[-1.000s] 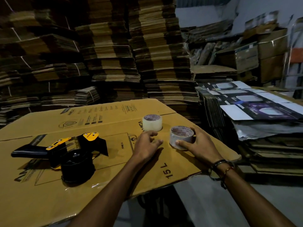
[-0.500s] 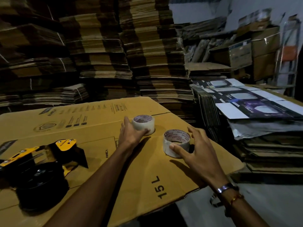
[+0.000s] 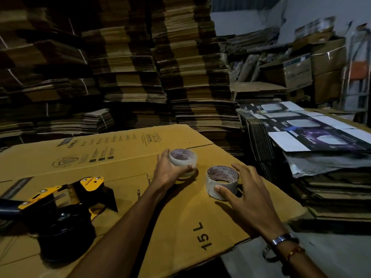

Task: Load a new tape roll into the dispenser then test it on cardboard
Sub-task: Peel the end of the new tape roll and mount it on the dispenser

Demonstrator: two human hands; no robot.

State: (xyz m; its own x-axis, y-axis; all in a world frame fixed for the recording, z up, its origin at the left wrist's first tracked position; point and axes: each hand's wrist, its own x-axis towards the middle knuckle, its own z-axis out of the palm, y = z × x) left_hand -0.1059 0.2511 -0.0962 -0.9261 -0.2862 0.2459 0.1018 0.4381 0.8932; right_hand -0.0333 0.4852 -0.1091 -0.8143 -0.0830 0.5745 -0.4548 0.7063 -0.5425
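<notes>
L hand (image 3: 170,173): fingers and thumb curled round the far clear tape roll w/ white printed core (image 3: 183,160), gripping it from its left side; whether the roll is lifted off the sheet or resting on it, can't tell.
R hand (image 3: 244,190): fingers spread and mostly straight; thumb tip touches the near side of the near clear tape roll w/ white printed core (image 3: 221,181), other fingers reach along its right side. Not closed round it, hand reads as relaxed/open.
Near roll: lies flat, core hole up, on the sheet, just beside and nearer than the far roll; the two look apart.
Dispenser: black and yellow hand-held tape dispenser (image 3: 60,207) lies on its side on the left part of the sheet, well apart from both rolls; black round hub toward the camera, yellow plates on top, dark handle runs off the left edge. No hand on it.
Cardboard: big flattened brown cardboard box sheet w/ black print "15 L" (image 3: 124,157) covers the worktop, carries rolls + dispenser.
R wrist: metal bracelet (image 3: 281,238) + thin red-orange thread band.
Behind: tall stacks of flattened brown cardboard (image 3: 124,67).
Right: stack of flat printed cartons, dark purple and white (image 3: 313,135), on a pile of more board.
Light: dim, fine print unreadable.
</notes>
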